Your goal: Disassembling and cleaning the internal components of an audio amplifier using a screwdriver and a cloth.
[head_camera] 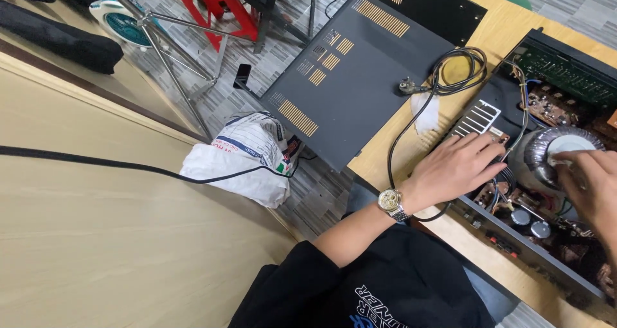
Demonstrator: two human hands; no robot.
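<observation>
Two hands worked inside the opened amplifier (546, 173) on the wooden table (508, 26). Its removed grey cover (360, 77) lay left of it. Left hand (453, 167), fingers together, rested flat beside the round transformer (546, 151); right hand (591, 183) pinched a white cloth (569, 145) atop it.

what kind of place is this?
Likely a small electronics repair spot, not a lab: an opened amplifier on a wooden table, its removed cover panel beside it, a red plastic stool on the floor.

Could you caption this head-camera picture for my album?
Left hand rests on open amplifier; right hand touches its transformer.
</observation>
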